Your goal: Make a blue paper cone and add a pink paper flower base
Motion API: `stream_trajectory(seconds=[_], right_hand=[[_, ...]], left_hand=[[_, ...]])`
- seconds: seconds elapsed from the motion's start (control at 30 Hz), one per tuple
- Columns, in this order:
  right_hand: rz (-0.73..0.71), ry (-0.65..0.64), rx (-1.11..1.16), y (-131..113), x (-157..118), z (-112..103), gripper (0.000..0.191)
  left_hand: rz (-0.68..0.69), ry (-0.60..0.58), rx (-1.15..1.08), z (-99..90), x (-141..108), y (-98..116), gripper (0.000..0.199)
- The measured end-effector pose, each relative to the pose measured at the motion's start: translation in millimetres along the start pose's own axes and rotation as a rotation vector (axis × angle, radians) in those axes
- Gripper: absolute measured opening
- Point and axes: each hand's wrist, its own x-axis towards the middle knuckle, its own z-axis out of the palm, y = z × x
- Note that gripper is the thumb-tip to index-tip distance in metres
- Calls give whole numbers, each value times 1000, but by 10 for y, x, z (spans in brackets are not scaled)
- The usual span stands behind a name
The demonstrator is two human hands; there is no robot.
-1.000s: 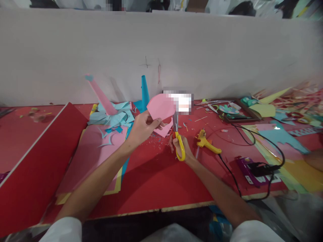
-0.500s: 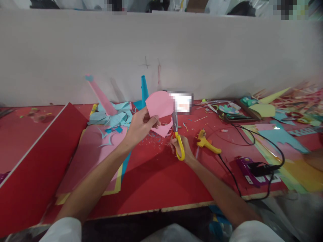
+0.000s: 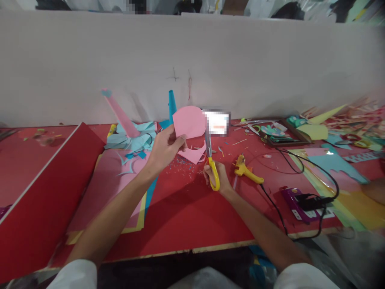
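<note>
A rounded piece of pink paper [image 3: 189, 122] is pinched at its lower left between the thumb and fingers of my left hand [image 3: 168, 146]. My right hand [image 3: 219, 176] is closed round the yellow handles of a pair of scissors [image 3: 214, 172]. Their blades point upward at the right edge of the paper; whether they touch it I cannot tell. Below the held piece, a pink offcut [image 3: 194, 154] lies on the red table [image 3: 192, 216]. A blue paper cone [image 3: 172, 106] stands just behind my left hand.
Stacked coloured sheets [image 3: 105, 188] and a pink paper cone [image 3: 122, 114] lie to the left, beside a slanted red board [image 3: 51, 200]. At right are a yellow glue gun [image 3: 248, 170], a purple box [image 3: 296, 204] with black cables, and a brown tray [image 3: 288, 140].
My left hand has shifted slightly up and left with the pink paper, turning it a little. The scissors and my right hand have hardly moved.
</note>
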Motion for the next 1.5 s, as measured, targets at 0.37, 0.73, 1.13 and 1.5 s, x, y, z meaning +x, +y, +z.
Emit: stream_trajectory(seconds=[0.37,0.73,1.13,1.5], right_hand=[[-83,-38,159,161,80,38,90],[-95,-84,137,203,58,28,88],[-107,-93,149,255,20,38,82],[-58,-73,158,153,14,18,80]], left_hand=[[16,40,54,-68,2,9,26],[18,-8,239,-108,29,-16,25],[30,86,128,-86,68,-99,37],[43,133,193,-117,59,-91,24]])
